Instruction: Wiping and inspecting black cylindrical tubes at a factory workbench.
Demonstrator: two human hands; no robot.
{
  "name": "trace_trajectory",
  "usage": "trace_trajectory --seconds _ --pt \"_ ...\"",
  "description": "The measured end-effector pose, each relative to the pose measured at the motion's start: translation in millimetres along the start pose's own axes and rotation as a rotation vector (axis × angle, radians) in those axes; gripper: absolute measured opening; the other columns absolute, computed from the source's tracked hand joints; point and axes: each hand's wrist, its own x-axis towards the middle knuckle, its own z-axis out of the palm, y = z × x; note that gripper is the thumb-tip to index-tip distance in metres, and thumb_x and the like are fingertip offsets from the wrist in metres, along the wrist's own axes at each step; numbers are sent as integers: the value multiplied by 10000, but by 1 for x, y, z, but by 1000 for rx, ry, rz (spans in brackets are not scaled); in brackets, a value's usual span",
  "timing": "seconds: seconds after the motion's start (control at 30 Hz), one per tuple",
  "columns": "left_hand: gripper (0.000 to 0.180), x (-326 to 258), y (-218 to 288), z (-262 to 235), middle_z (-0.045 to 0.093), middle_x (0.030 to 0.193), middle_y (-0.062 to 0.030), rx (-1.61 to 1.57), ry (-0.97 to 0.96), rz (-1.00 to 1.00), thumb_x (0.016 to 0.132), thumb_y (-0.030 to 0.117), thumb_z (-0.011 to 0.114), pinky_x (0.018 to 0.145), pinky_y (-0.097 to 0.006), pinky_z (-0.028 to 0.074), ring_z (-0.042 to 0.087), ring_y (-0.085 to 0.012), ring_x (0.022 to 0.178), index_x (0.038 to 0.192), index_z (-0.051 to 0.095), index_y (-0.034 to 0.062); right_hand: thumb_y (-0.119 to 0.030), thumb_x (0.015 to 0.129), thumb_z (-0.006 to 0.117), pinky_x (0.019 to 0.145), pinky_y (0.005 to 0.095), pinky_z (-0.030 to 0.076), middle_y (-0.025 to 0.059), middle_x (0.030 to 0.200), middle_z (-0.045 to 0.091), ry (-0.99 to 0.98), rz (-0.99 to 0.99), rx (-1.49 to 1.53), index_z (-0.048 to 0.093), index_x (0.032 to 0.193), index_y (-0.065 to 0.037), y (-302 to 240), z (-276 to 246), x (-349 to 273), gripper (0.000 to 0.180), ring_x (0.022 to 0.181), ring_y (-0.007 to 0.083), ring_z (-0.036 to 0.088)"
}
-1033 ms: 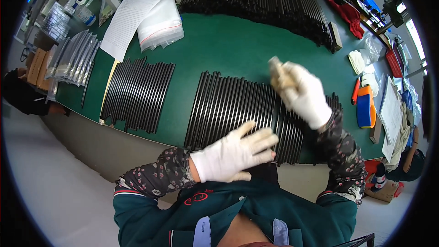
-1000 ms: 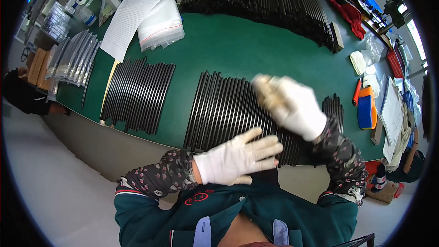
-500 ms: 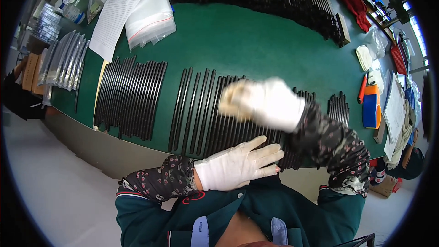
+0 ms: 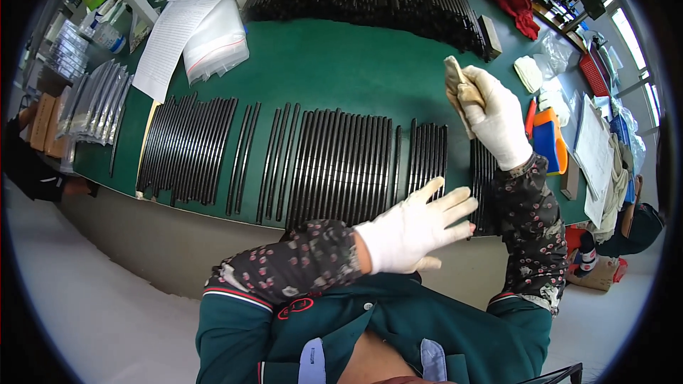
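Observation:
Black rods (image 4: 341, 156) lie side by side in a wide row on the green table. My left hand (image 4: 420, 231), in a white glove, is open with fingers spread at the near ends of the rods, by a smaller group of rods (image 4: 428, 149). My gloved right hand (image 4: 496, 117) is closed on a folded beige cloth (image 4: 455, 89), raised at the right above the table. Below it, my right forearm partly hides another group of rods (image 4: 481, 192). A few rods lie apart, left of the wide row.
A packed group of rods (image 4: 188, 149) lies at the left, beside bagged parts (image 4: 96, 103). At the far side is a large stack of rods (image 4: 370, 0). Paper (image 4: 181, 32) and plastic bags (image 4: 217, 43) lie far left. An orange-and-blue object (image 4: 549, 142) sits right.
My right hand has moved right with the cloth, off the rods. My left hand has shifted right and spread its fingers. The whole view has shifted slightly, and some rods stand farther apart.

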Motion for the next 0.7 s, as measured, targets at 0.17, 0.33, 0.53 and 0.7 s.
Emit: trace_trajectory --seconds 0.17,0.33,0.53,0.7 --pt "687 -20 -6 -8 445 1357 -162 70 -87 -138 710 402 754 1078 -512 294 395 -318 1305 1255 527 51 -148 849 638 732 367 535 146 949 661 -57 -21 -86 606 1101 -73 6 -20 -17 265 844 329 662" --pt "725 -42 -3 -18 414 1415 -142 26 -223 -61 757 426 709 1128 -484 240 328 -281 1368 1350 466 87 -145 823 649 581 296 545 56 914 682 -281 -297 9 639 1028 -111 -35 -3 -26 208 702 209 673" --pt "485 -46 -1 10 404 1445 -127 -92 -168 -56 867 177 516 1144 -429 265 364 -244 1358 1342 461 95 -168 835 609 600 319 557 83 938 645 -423 -646 18 559 1099 -83 -12 56 2 282 784 233 674" --pt "429 -46 -6 1 439 1422 -111 44 -219 -26 859 168 479 1141 -416 272 372 -235 1355 1282 519 106 -191 853 602 620 313 561 80 893 645 -385 -516 158 592 1064 -90 -32 55 15 234 762 219 667"
